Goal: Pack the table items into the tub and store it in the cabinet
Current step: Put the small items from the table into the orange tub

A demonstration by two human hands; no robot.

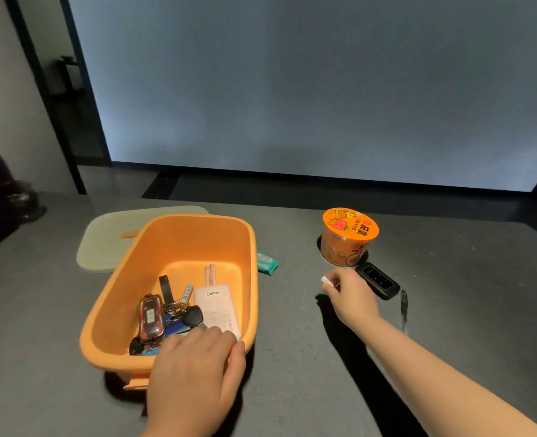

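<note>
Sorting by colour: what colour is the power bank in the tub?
Pale pink, with a white label; the power bank shows in the head view.

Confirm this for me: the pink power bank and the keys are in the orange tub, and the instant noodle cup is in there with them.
Not quite. The head view shows the pink power bank and the keys in the orange tub, but the instant noodle cup is not in there with them: it stands on the table, to the right of the tub.
</note>
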